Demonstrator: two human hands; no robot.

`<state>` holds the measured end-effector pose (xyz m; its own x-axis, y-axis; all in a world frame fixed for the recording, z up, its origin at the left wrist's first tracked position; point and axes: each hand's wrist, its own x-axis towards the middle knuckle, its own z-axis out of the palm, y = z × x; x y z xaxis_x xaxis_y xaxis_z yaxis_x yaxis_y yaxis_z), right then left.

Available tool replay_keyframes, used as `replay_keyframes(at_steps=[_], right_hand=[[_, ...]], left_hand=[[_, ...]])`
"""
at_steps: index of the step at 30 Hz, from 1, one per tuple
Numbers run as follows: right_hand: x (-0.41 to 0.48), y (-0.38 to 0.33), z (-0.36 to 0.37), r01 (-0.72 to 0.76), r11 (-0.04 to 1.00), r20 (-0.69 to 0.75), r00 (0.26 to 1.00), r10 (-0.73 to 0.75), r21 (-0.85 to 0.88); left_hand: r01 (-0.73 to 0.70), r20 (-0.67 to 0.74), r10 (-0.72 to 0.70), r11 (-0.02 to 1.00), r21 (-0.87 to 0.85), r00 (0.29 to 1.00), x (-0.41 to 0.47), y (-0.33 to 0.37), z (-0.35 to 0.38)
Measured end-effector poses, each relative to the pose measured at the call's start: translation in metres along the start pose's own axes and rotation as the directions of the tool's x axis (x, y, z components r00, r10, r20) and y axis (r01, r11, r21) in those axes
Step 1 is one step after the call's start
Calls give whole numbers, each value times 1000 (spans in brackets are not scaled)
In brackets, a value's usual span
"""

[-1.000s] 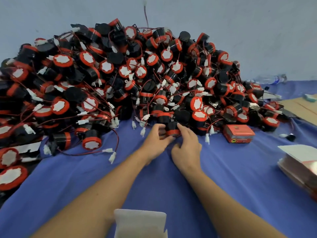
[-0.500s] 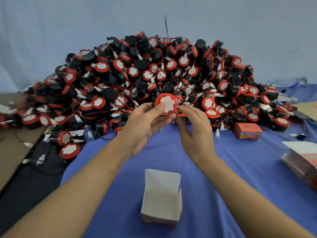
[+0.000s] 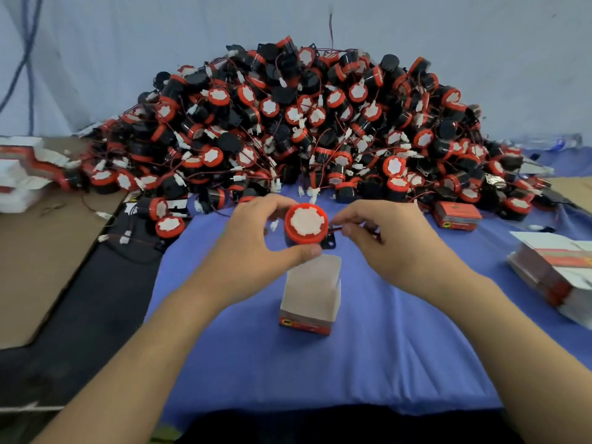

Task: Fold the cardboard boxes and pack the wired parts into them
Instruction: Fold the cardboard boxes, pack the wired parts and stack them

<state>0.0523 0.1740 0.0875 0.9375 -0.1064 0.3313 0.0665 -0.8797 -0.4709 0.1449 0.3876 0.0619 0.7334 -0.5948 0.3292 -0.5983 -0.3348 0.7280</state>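
Observation:
My left hand (image 3: pixel 256 238) grips a round wired part (image 3: pixel 306 222) with a red rim and white face, thumb under it and fingers over its far side. My right hand (image 3: pixel 384 238) pinches that part's thin red and black wire just right of it. Directly below the part stands a small folded cardboard box (image 3: pixel 309 296) with its top flap up, open, on the blue cloth (image 3: pixel 368 363). A big heap of the same black and red wired parts (image 3: pixel 304 123) fills the far side of the cloth.
A closed red box (image 3: pixel 456 216) lies at the heap's right foot. Flat unfolded boxes are stacked at the right edge (image 3: pixel 557 270) and at the far left (image 3: pixel 19 171). Brown cardboard (image 3: pixel 38 257) covers the left. A wall stands behind the heap.
Both hands have drawn one part out of the heap and brought it nearer, above the open box. The camera has tilted down, so the box now shows in full.

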Motion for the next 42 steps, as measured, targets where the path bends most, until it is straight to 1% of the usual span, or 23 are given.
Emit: replay_keyframes(at_steps=[1, 3, 5, 10, 15, 19, 21, 23, 26, 28, 30, 31, 33, 35, 38, 40, 42], right_hand=[[-4, -1, -3, -2, 999, 58, 998, 4, -41], [-8, -3, -7, 17, 992, 158, 987, 3, -125], [-9, -7, -6, 39, 982, 233, 972, 5, -185], [-12, -20, 20, 32, 951, 412, 906, 103, -307], [-20, -29, 32, 55, 955, 505, 857, 104, -291], [-20, -28, 17, 45, 925, 570, 798, 194, -378], [-20, -26, 4, 37, 924, 609, 762, 219, -380], [-19, -27, -7, -9, 942, 605, 765, 223, -335], [-15, -34, -12, -45, 962, 544, 817, 191, -270], [-12, -41, -8, -87, 974, 500, 846, 184, -211], [-8, -47, -2, -125, 978, 455, 870, 190, -170], [-6, -48, 2, -140, 981, 432, 882, 187, -138], [-3, -49, 9, -177, 982, 383, 904, 190, -70], [-2, -49, 20, -174, 983, 345, 920, 185, -62], [-4, -44, 37, -151, 987, 340, 927, 162, -59], [-5, -40, 45, -130, 989, 334, 931, 149, -76], [-3, -37, 50, -102, 987, 311, 941, 136, -123]], left_hand=[[10, 44, -10, 1000, 4, 999, -4, 0, 2], [8, 108, -16, 997, 72, 994, -11, -1, 7], [-24, 129, 3, 987, 160, 992, -17, -3, 11], [-108, 181, 45, 927, 358, 983, -26, -8, 19], [-149, 228, 22, 819, 554, 973, -32, -20, 37], [-160, 207, 41, 781, 603, 978, -40, -26, 49], [-157, 192, 46, 771, 618, 980, -43, -28, 53], [-180, 186, 77, 744, 643, 980, -47, -31, 56], [-230, 178, 146, 658, 717, 973, -53, -36, 63], [-225, 136, 185, 655, 721, 973, -55, -35, 69], [-161, 58, 172, 683, 712, 983, -55, -33, 75], [-113, 11, 144, 721, 684, 990, -55, -32, 77], [9, -65, 36, 811, 586, 997, -52, -32, 81], [89, -50, -73, 854, 513, 996, -49, -30, 85], [134, -12, -143, 884, 448, 990, -45, -24, 86], [142, -12, -148, 917, 374, 989, -44, -22, 86], [114, -27, -112, 929, 352, 993, -47, -24, 85]])
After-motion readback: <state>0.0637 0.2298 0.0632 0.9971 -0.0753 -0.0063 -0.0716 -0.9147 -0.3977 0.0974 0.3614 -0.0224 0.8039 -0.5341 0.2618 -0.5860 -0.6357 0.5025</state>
